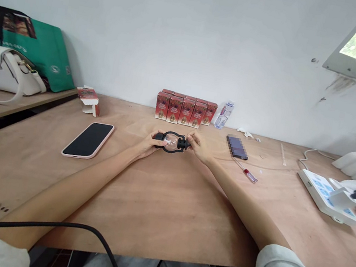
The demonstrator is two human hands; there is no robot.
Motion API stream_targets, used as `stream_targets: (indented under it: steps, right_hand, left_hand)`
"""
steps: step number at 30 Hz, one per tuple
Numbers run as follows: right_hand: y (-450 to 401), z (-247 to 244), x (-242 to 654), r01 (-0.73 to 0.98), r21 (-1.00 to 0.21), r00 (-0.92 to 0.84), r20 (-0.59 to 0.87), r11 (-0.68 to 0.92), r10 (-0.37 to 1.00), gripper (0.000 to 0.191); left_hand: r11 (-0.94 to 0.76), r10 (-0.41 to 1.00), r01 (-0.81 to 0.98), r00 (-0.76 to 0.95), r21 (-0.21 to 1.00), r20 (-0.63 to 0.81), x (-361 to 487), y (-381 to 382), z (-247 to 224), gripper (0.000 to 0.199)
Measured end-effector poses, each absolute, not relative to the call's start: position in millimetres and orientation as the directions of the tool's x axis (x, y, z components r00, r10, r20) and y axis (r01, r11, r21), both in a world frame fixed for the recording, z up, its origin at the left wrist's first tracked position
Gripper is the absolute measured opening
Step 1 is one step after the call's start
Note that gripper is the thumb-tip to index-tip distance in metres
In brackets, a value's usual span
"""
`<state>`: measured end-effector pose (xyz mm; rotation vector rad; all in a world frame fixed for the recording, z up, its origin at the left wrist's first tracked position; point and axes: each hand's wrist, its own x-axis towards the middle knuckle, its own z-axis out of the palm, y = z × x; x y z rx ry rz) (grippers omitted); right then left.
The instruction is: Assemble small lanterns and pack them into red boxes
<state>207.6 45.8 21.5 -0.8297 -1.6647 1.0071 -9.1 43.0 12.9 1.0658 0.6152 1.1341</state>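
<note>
A small black lantern (172,142) with a clear glass globe lies on its side between my hands, in the middle of the view. My left hand (150,144) is closed around its black end at the left, thumb toward the glass. At the other end, the fingertips of my right hand (197,146) pinch the black part. Just behind my hands stand several small red boxes (186,111) in rows against the wall.
A phone (88,140) lies left, near an opened red-and-white box (89,101). To the right are a clear bottle (224,115), a dark pixelated object (237,147), a screwdriver (249,174) and a power strip (327,197). A black cable (80,226) crosses the table's front edge.
</note>
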Motion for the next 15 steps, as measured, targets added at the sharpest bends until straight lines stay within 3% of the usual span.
stream_targets:
  steps: [9,15]
  right_hand:
    - [41.3,12.3,204.6,-0.249,-0.960,-0.318,0.205,0.127,0.926,0.043]
    - [37.0,10.9,195.8,-0.323,-0.940,-0.230,0.187,0.107,0.955,0.049]
  left_hand:
    - [0.014,0.899,-0.367,0.412,0.930,0.149,-10.7,44.2,11.5,0.047]
    - [-0.017,0.922,-0.331,0.361,0.943,0.143,-6.7,39.5,11.6,0.049]
